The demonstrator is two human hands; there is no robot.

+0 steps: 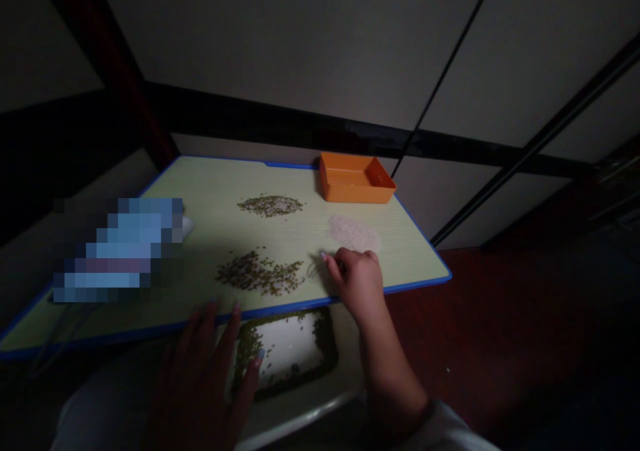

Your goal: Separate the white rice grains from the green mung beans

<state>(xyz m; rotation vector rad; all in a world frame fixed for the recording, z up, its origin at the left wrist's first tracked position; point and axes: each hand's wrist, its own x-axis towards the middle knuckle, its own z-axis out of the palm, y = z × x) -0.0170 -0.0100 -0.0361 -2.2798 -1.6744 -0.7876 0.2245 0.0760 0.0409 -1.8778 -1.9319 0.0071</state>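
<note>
My right hand (pixel 357 277) is closed in a pinch above the right part of the table. Thin, dark, wire-like lines show at its fingertips, but I cannot make out what it holds. Just left of it lies a pile of green beans mixed with pale grains (pixel 257 274). Beyond its knuckles is a patch of pale, rice-like grains (pixel 353 231). My left hand (pixel 205 371) is open, fingers spread, at the table's front edge. Its thumb reaches over the left side of a white tray (pixel 287 344), which has green beans along its edges.
An orange box (pixel 357 191) stands at the back right of the pale, blue-edged table (pixel 210 177). Another mixed pile (pixel 270 205) lies farther back. A pixelated blue object (pixel 120 251) covers the left side. Cabinet panels (pixel 300 44) rise behind; a reddish floor (pixel 465 317) lies right.
</note>
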